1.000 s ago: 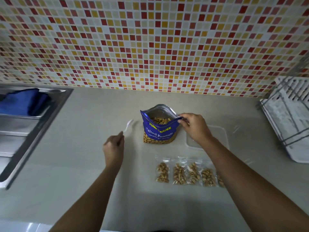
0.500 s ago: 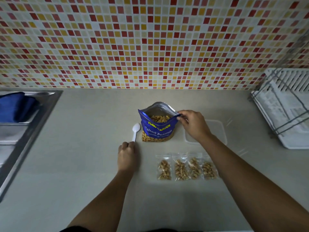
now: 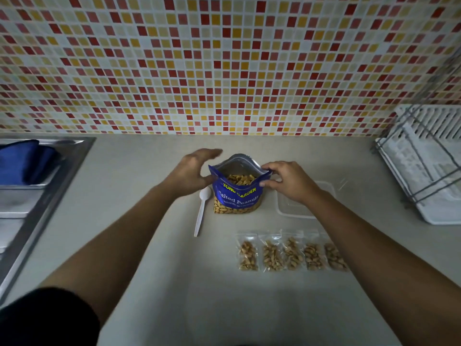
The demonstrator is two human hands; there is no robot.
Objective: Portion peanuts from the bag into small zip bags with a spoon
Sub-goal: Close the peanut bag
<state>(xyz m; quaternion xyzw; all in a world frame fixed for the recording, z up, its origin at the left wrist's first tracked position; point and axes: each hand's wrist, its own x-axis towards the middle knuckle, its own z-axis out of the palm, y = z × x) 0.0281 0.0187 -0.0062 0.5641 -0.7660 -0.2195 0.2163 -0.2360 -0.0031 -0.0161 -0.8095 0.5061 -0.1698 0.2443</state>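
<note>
Since 5 filled zip bags lie in a row on the counter and the spoon lies unheld, portioning looks largely done. The bag stands open beside the spoon. Left hand: fingers apart at its left edge, contact unclear. Right hand: fingers pinch its right rim.

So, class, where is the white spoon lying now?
Head view: the spoon lies on the counter, just left of the peanut bag, below the left hand.
</note>
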